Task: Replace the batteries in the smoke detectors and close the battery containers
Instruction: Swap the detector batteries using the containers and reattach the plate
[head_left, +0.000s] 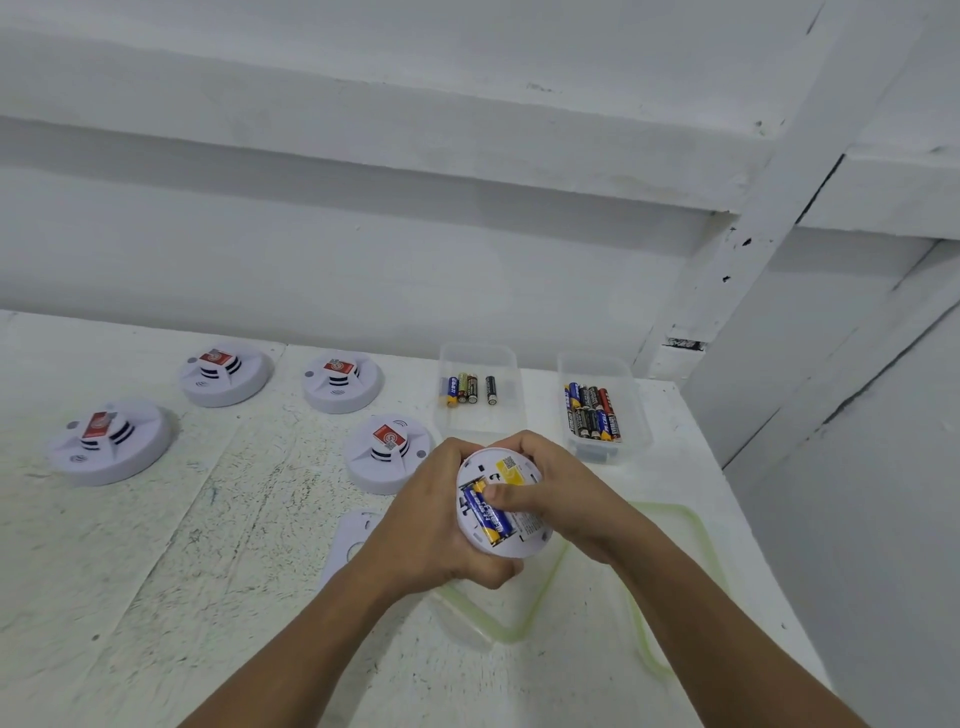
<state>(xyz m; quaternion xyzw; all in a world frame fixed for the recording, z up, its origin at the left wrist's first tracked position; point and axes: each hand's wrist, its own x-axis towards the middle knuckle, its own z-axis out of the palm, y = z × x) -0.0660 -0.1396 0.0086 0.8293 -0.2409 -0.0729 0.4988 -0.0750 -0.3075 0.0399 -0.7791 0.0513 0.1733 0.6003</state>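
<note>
The smoke detector (522, 540) being worked on is held up off the worktop (208, 545), in front of the person and turned so its back faces up, with the battery slot uncovered. Two blue and yellow batteries (488, 514) lie side by side in that slot, and a yellow label sits beside it. The left hand (431, 525) cups the detector from the left and from below, its fingers curled round the rim. The right hand (566, 493) grips the right side, fingers wrapped over the far edge, and its thumb (506, 493) lies across the batteries, pressing on them. Just left of the hands a flat white plastic plate (350, 540) with a round hole rests on the worktop, partly hidden by the left forearm. Below and to the right of the hands lies a clear lid (587, 597) with a pale green rim. Four more smoke detectors sit face up, each with a red sticker on its raised centre: one near the left hand (387, 452), two farther back (343, 382) (224, 375), and one far to the left (111, 441). Behind the hands stand two clear plastic tubs. The left tub (506, 415) holds a few loose batteries (462, 388), with one lying apart from the rest. The right tub (595, 366) holds a larger batch of batteries (595, 413) packed in rows. A white painted wall (363, 234) rises behind the worktop.
</note>
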